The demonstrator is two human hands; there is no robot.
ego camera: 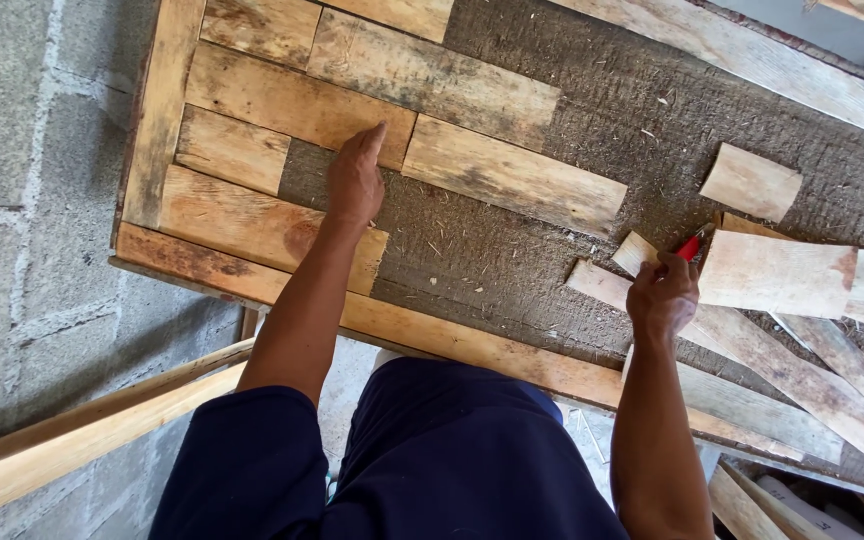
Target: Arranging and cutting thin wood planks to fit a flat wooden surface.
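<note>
Weathered brown wood covered most of the rough dark fibre board point(592, 150) we were leaning over, laid as short flat planks fitted edge to edge inside a pale timber frame point(162, 110). Our left hand point(355, 180) lay open and flat, fingers together, pressing on the bare gap between a long stained plank point(252, 225) below it and a broad tan plank point(292, 100) above, with the forefinger reaching onto that upper piece. Our right hand point(664, 295), well apart from the left, was closed round a slim red-handled tool point(689, 246), perhaps a pencil or a small knife; the tip was hidden, so we could not tell which. It sat against a loose pale offcut point(777, 272) lying across several long slanting strips point(802, 385). As we judged it, the risk lay in that loose stack: nothing pinned the offcut, so pressure from the tool could have slid it and spoiled a mark, or sent a blade towards the fingers. Splinters from the rough edges were another hazard for bare skin, and the strips near the frame's edge could have been nudged off.
</note>
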